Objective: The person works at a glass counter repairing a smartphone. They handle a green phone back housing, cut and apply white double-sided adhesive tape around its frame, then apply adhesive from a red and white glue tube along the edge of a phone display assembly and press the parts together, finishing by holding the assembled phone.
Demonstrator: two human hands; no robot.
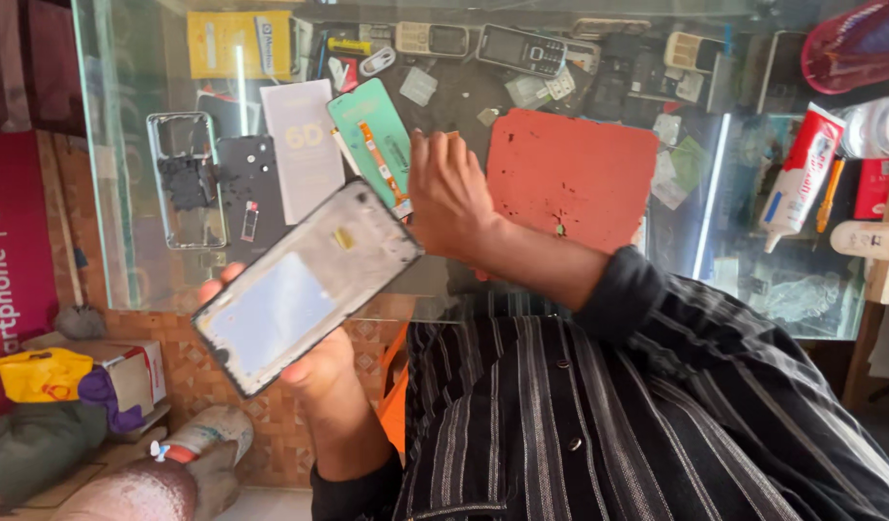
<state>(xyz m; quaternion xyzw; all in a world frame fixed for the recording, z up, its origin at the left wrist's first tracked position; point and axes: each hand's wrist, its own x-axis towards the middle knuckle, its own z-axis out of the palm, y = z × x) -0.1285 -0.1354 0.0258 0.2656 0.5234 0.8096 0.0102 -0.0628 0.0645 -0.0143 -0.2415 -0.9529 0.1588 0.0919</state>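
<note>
The left hand (pixel 314 362) cradles a phone screen panel (pixel 305 287) from beneath, fingers wrapped under its far edge and the palm under its near edge, so the panel lies tilted with its pale, reflective face up, held out over the near edge of a glass counter (pixel 116 193). The right hand (pixel 449 193) is raised just beside the panel's upper right corner, its back to the camera; its fingertips pinch the lower end of a mint-green sheet (pixel 372 130) with a thin orange ribbon cable (pixel 385 166) running down it, close to the panel's corner. Whether the sheet touches the panel cannot be told. A dark striped sleeve (pixel 657 318) covers the right forearm. On the counter to the left lie a bare phone frame (pixel 184 178), a dark back cover (pixel 251 188) and a pale booklet (pixel 305 145). A red mat (pixel 570 178) lies behind the right hand. Along the far side rest old keypad phones (pixel 522 48) and a yellow box (pixel 227 43). At the right lies a white and red glue tube (pixel 802 174).
</note>
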